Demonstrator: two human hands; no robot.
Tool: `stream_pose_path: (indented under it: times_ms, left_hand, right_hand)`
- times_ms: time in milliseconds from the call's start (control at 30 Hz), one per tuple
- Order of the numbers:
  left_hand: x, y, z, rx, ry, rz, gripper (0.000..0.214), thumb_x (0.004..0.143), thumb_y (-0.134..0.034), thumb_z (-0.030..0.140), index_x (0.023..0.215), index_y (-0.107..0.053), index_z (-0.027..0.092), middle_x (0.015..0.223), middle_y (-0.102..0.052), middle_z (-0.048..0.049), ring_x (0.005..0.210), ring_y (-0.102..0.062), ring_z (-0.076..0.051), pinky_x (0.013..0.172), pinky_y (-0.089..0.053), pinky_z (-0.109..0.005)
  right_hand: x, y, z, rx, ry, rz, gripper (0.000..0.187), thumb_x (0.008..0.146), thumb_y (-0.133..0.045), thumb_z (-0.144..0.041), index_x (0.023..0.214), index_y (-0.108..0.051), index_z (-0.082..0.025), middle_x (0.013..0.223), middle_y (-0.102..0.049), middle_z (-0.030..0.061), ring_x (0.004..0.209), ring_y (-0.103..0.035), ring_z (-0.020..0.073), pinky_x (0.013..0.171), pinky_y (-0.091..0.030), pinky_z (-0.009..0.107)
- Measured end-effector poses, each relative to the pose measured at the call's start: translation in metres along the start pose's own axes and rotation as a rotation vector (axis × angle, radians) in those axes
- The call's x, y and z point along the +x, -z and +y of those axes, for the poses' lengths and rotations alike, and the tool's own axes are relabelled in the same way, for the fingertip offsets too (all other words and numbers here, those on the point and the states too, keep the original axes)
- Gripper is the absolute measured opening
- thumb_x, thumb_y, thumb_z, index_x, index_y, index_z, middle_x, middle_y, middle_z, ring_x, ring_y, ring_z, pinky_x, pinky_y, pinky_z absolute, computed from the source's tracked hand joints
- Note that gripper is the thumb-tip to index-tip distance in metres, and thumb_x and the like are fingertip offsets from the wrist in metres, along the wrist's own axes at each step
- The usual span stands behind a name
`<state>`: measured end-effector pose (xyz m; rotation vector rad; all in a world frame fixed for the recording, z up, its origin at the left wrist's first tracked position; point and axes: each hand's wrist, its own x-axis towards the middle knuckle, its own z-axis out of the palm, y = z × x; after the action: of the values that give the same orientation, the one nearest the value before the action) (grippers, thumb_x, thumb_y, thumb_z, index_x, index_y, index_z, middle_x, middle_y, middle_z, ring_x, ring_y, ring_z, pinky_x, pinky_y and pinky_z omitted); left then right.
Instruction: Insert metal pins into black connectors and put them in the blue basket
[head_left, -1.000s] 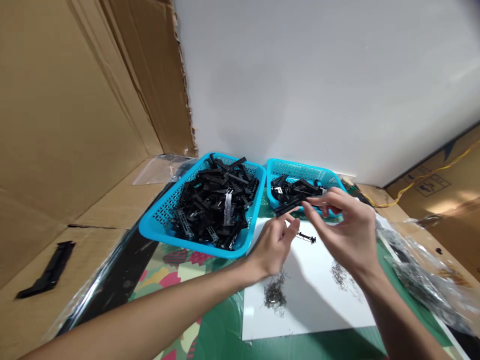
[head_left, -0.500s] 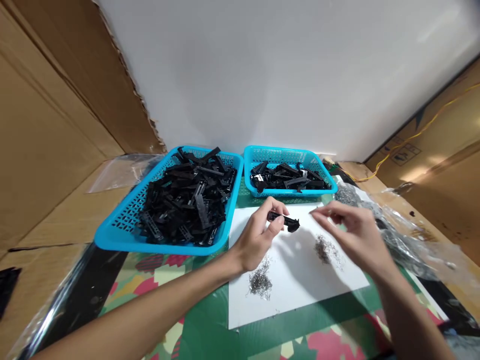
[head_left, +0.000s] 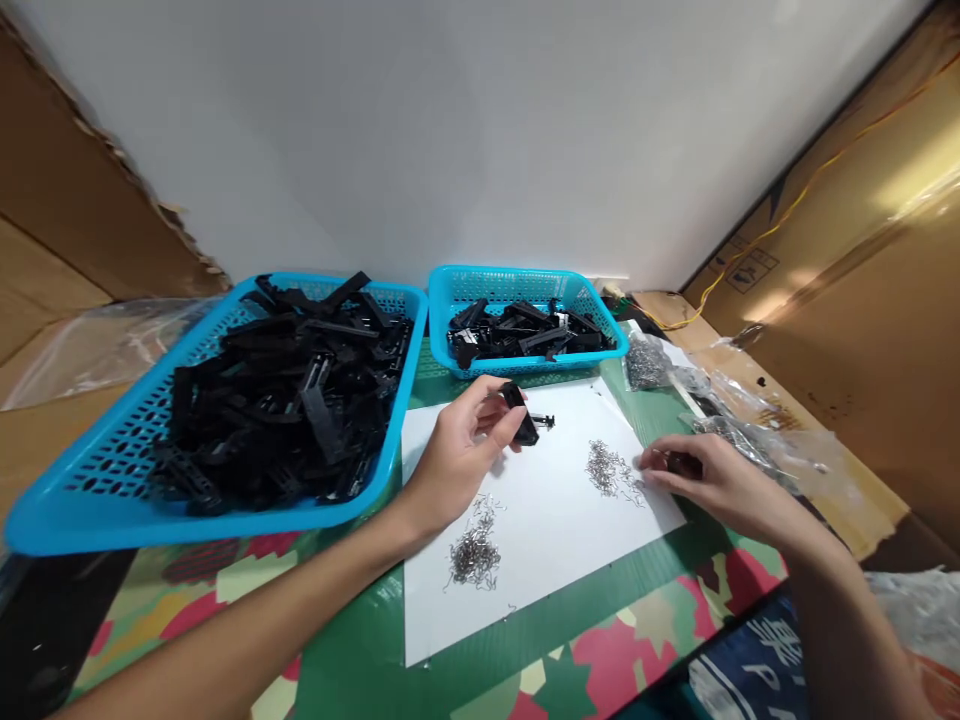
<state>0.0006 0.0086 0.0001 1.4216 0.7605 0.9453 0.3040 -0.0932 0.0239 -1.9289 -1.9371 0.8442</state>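
I see the left hand (head_left: 457, 445) pinching a black plastic piece (head_left: 523, 415) mid-frame, thumb against fingers. The right hand (head_left: 720, 485), fingers curled, thumb near forefinger, has moved from beside that piece to the right-of-centre pile of wires (head_left: 609, 470) (its grip I can't tell; the palm side is too dark).

**Hidden / cut off, head view**

Left hand (head_left: 457, 450) covers some of the black part (head_left: 521, 413); fingertips behind it mostly hidden. Thin black piece (head_left: 544, 421) partly masked; can't tell if attached or on the sheet (head_left: 555, 545). Right hand (head_left: 709, 475): can't tell if it pinches a wire, too small. Left wire pile (head_left: 474, 555), right wire pile (head_left: 609, 470): tangled, uncountable. Left basket (head_left: 225, 525): bottom buried. 2 forearms cut by picture edge. Blue printed bag (head_left: 772, 650): cropped, half behind right forearm.
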Motion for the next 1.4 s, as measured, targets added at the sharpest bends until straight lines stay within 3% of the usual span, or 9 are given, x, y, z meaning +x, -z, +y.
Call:
stream_pose_path:
  times_ms: [233,367,533,700,833,967,1100,1400]
  left_hand:
    - [-0.003,0.002,0.000,0.157,0.036,-0.089,0.033,0.105,-0.060,0.045,0.125,-0.063,0.019,0.104,-0.068,-0.0056,0.098,-0.065,-0.020,0.076,-0.054,-0.028]
    - [-0.005,0.002,0.002,0.155,0.101,-0.144,0.036,0.105,-0.059,0.041,0.136,-0.047,0.027,0.095,-0.068,0.0000,0.080,-0.062,-0.016,0.066,-0.050,-0.025]
    - [-0.006,0.002,0.003,0.254,0.007,-0.186,0.011,0.109,-0.049,0.036,0.114,-0.049,0.025,0.086,-0.062,0.0033,0.074,-0.054,-0.013,0.064,-0.041,-0.023]
    - [-0.007,0.002,0.005,0.395,-0.048,-0.271,0.018,0.110,-0.044,0.034,0.103,-0.056,0.022,0.082,-0.053,0.0039,0.066,-0.044,-0.011,0.062,-0.036,-0.025]
    - [-0.007,0.001,0.009,0.479,-0.104,-0.301,0.021,0.109,-0.044,0.030,0.106,-0.063,0.021,0.086,-0.058,0.0016,0.068,-0.046,-0.013,0.064,-0.037,-0.026]
    - [-0.008,0.001,0.010,0.475,-0.138,-0.338,0.024,0.109,-0.045,0.030,0.106,-0.066,0.021,0.092,-0.062,-0.0010,0.073,-0.051,-0.014,0.068,-0.039,-0.027]
    - [-0.009,0.000,0.010,0.464,-0.160,-0.382,0.017,0.106,-0.050,0.025,0.103,-0.066,0.020,0.096,-0.063,-0.0011,0.078,-0.052,-0.015,0.070,-0.040,-0.027]
    - [-0.010,-0.001,0.009,0.421,-0.149,-0.366,0.011,0.104,-0.056,0.026,0.103,-0.066,0.021,0.100,-0.065,-0.0008,0.082,-0.054,-0.016,0.073,-0.042,-0.027]
  right_hand:
    - [-0.011,-0.016,0.006,0.123,-0.006,0.130,0.024,0.097,-0.068,-0.040,0.095,-0.080,-0.020,0.074,-0.067,0.0019,0.067,-0.057,0.0174,0.061,-0.042,0.028]
    - [-0.011,-0.016,0.001,0.128,-0.006,0.149,0.026,0.098,-0.066,-0.042,0.095,-0.080,-0.019,0.072,-0.065,0.0006,0.065,-0.054,0.0160,0.059,-0.040,0.028]
    - [-0.006,-0.013,0.003,0.162,0.002,0.136,0.026,0.100,-0.064,-0.039,0.091,-0.079,-0.019,0.083,-0.071,0.0039,0.071,-0.059,0.0172,0.066,-0.043,0.030]
    - [-0.001,-0.010,0.008,0.169,0.060,0.104,0.027,0.102,-0.061,-0.039,0.089,-0.073,-0.019,0.101,-0.071,0.0083,0.088,-0.065,0.0212,0.079,-0.048,0.034]
    - [0.000,-0.010,0.003,0.206,0.105,0.071,0.024,0.106,-0.055,-0.038,0.096,-0.067,-0.020,0.103,-0.070,0.0080,0.096,-0.066,0.0226,0.087,-0.049,0.036]
    - [0.006,-0.013,-0.009,0.292,0.101,0.074,0.020,0.107,-0.052,-0.033,0.093,-0.062,-0.021,0.093,-0.071,0.0050,0.087,-0.065,0.0207,0.079,-0.048,0.033]
    - [0.014,-0.013,-0.020,0.263,0.131,0.156,0.017,0.104,-0.055,-0.028,0.093,-0.064,-0.020,0.088,-0.070,0.0032,0.077,-0.060,0.0173,0.071,-0.044,0.030]
    - [0.027,-0.019,-0.045,0.230,0.225,0.249,0.025,0.101,-0.060,-0.039,0.093,-0.073,-0.019,0.083,-0.071,0.0046,0.070,-0.060,0.0168,0.063,-0.046,0.030]
